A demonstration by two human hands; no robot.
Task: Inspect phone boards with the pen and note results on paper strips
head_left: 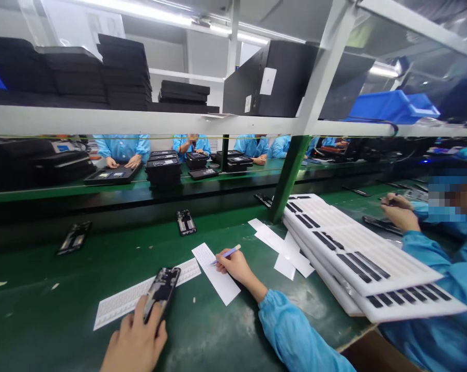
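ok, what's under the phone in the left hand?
A white printed strip passes beneath the phone, showing on both sides. Its middle is covered by the phone; whether the two touch can't be told.

The green bench (218, 341) bears phones (186, 223) and papers (222, 285).

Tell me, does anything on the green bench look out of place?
Slightly: white paper slips lie loose and overlapping beside the unevenly stacked white trays, and pale scraps litter the left of the bench, looking untidy.
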